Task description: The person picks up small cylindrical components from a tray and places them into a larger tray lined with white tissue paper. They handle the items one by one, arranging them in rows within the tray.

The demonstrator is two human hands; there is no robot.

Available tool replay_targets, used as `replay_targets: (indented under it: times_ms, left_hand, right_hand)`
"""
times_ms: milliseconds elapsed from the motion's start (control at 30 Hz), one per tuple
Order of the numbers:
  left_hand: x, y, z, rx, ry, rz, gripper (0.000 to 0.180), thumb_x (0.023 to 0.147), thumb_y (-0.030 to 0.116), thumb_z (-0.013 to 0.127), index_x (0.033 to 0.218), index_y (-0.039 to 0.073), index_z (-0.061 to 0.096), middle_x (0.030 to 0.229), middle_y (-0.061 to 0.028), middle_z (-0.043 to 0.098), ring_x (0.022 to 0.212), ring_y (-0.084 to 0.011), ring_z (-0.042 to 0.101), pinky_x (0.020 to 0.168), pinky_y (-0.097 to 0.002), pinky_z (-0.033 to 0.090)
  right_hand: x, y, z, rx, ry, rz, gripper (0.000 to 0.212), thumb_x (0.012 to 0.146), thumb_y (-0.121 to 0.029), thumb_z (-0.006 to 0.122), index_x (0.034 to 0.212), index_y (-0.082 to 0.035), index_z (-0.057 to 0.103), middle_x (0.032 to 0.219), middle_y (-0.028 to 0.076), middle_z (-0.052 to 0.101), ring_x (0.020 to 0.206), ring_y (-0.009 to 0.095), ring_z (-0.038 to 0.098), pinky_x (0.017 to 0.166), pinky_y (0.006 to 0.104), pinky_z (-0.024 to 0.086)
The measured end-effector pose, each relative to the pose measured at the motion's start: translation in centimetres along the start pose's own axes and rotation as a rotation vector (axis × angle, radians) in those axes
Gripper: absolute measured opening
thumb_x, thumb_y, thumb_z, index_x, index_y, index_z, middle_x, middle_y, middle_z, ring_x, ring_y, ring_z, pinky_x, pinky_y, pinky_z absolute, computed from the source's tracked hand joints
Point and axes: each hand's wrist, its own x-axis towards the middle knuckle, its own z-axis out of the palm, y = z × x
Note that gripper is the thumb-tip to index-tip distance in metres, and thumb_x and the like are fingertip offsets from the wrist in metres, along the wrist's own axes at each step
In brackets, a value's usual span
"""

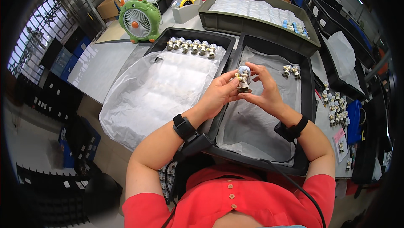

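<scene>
A small figurine [244, 79] with pale blue hair, a white outfit and a dark base stands upright between my hands, above the inner edge of the right black tray. My left hand [217, 95] pinches it from the left with thumb and fingers. Curved round its other side, my right hand [267, 92] has the forefinger near the head and the thumb at the base. Two similar figurines [291, 71] lie on the thin white sheet lining the right black tray [310, 114]. A row of several more figurines [194, 47] rests at the far end of the left black tray [227, 38].
A green fan [140, 19] stands behind the left tray. Farther back is a large olive bin [256, 25] with white padding, a person beyond it. Loose figurines [335, 105] cluster on the table at right, near a blue bin [355, 117]. Black cables hang by my wrists.
</scene>
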Motion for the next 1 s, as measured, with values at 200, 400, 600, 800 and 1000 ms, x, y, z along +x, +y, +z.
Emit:
replay_targets:
  times_ms: [200, 400, 600, 800, 1000]
  left_hand:
    - [-0.1, 0.1, 0.1, 0.021, 0.026, 0.015, 0.046, 0.096, 0.022, 0.045, 0.136, 0.003, 0.033, 0.12, -0.0107, 0.054, 0.106, -0.0209, 0.058, 0.089, -0.0332, 0.048]
    - [-0.2, 0.2, 0.2, 0.018, 0.041, 0.015, 0.042, 0.096, 0.02, 0.043, 0.134, 0.004, 0.034, 0.119, -0.0113, 0.055, 0.106, -0.0204, 0.058, 0.088, -0.033, 0.048]
    - [-0.4, 0.1, 1.0, -0.068, -0.01, -0.026, 0.035, 0.097, 0.022, 0.038, 0.127, 0.004, 0.04, 0.115, -0.01, 0.056, 0.099, -0.0174, 0.058, 0.089, -0.0345, 0.046]
    - [-0.5, 0.3, 0.9, -0.147, -0.141, -0.031, 0.034, 0.095, 0.021, 0.046, 0.124, 0.003, 0.043, 0.107, -0.0071, 0.056, 0.094, -0.0153, 0.057, 0.086, -0.0327, 0.047]
    - [-0.5, 0.2, 0.8, -0.024, -0.167, 0.015, 0.039, 0.091, 0.018, 0.054, 0.125, 0.003, 0.041, 0.112, -0.007, 0.055, 0.102, -0.0161, 0.056, 0.087, -0.0319, 0.048]
  right_hand:
    - [0.1, -0.1, -0.1, 0.018, -0.01, 0.011, 0.075, 0.063, -0.009, 0.076, 0.13, -0.009, 0.043, 0.114, 0.01, 0.051, 0.098, 0.021, 0.054, 0.079, 0.0318, 0.046]
    - [0.1, -0.7, -0.1, 0.021, 0.039, -0.033, 0.071, 0.064, -0.008, 0.076, 0.127, -0.009, 0.046, 0.111, 0.009, 0.053, 0.099, 0.021, 0.054, 0.079, 0.0317, 0.046]
    - [0.1, -1.0, 0.1, -0.08, 0.126, -0.2, 0.068, 0.062, -0.006, 0.076, 0.124, -0.009, 0.048, 0.107, 0.01, 0.056, 0.097, 0.026, 0.055, 0.082, 0.0355, 0.046]
    - [0.2, -1.3, 0.4, -0.219, 0.129, -0.379, 0.07, 0.06, -0.004, 0.075, 0.124, -0.009, 0.047, 0.107, 0.009, 0.055, 0.095, 0.028, 0.053, 0.081, 0.0368, 0.045]
    - [-0.3, -1.9, 0.4, -0.135, 0.053, -0.243, 0.082, 0.058, -0.009, 0.078, 0.131, -0.009, 0.041, 0.112, 0.009, 0.052, 0.101, 0.028, 0.048, 0.084, 0.037, 0.043]
